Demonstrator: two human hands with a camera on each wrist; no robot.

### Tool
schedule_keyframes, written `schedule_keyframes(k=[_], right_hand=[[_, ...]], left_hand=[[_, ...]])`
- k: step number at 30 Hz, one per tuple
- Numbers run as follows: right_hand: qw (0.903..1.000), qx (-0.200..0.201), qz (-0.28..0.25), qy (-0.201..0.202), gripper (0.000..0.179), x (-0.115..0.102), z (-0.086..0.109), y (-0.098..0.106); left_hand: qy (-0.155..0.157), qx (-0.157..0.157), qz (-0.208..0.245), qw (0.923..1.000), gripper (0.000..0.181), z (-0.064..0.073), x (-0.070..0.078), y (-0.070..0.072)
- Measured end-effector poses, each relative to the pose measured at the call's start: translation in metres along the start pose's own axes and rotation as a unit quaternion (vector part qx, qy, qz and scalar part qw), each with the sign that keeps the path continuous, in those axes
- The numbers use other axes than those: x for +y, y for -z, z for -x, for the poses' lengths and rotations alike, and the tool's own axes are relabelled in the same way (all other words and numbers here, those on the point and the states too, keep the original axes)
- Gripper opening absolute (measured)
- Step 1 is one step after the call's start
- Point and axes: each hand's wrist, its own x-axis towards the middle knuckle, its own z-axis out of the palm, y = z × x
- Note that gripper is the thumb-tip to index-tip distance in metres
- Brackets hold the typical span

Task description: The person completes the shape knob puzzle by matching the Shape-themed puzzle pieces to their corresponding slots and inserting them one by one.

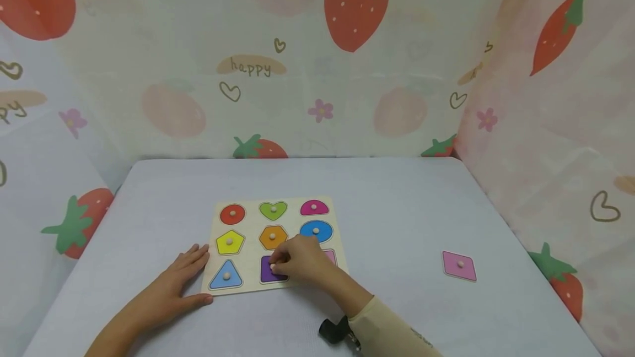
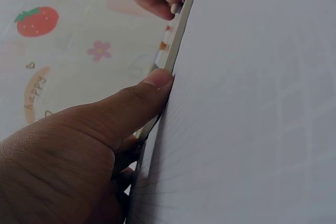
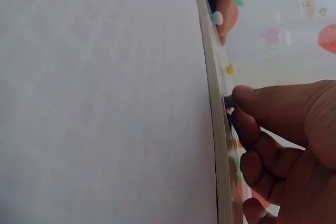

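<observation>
A cream wooden shape puzzle board [image 1: 252, 222] lies on the table, holding knobbed pieces such as a red circle [image 1: 227, 216], an orange hexagon [image 1: 267, 242] and a blue triangle [image 1: 220, 282]. My right hand [image 1: 307, 260] pinches the small knob of the purple square piece [image 1: 265, 272] in the front row, between thumb and forefinger. It partly covers the pink front right corner [image 1: 329, 255] of the board. Against the board's left edge rests my left hand [image 1: 173, 285], fingers fairly straight; its thumb [image 2: 157, 78] touches the front edge near the corner.
A pink parallelogram piece [image 1: 452, 267] with a knob lies apart on the white tablecloth [image 1: 397, 208], to the right. A small black object [image 1: 333, 332] is beside the right sleeve. Strawberry-printed curtains [image 1: 421, 59] stand behind and at both sides.
</observation>
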Motion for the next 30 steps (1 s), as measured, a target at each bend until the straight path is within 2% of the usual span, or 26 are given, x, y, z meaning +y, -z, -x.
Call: schedule_keyframes(k=[3,10,15,22,28,30], right_hand=[[0.9999,-0.014,-0.006,0.006,0.006,0.001,0.001,0.005],[0.9971,-0.048,-0.005,0.058,0.012,0.011,0.004,0.016],[0.9935,-0.055,0.002,0.100,0.018,0.022,0.015,0.032],[0.9913,-0.024,0.031,0.126,0.025,0.038,0.034,0.063],[0.9906,0.015,0.051,0.126,0.029,0.052,0.052,0.087],[0.9895,0.033,0.062,0.127,0.029,0.058,0.058,0.095]], left_hand=[[-0.002,0.000,0.003,1.0000,0.106,-0.001,0.000,0.000],[-0.005,0.003,0.005,1.0000,0.106,0.000,-0.001,-0.001],[-0.004,0.002,0.005,1.0000,0.106,0.003,-0.001,-0.002],[0.001,0.002,0.006,1.0000,0.105,0.005,-0.002,-0.003],[-0.024,0.016,0.004,0.9996,0.104,0.003,-0.001,-0.002],[-0.020,0.016,0.002,0.9997,0.105,0.002,0.000,-0.001]])
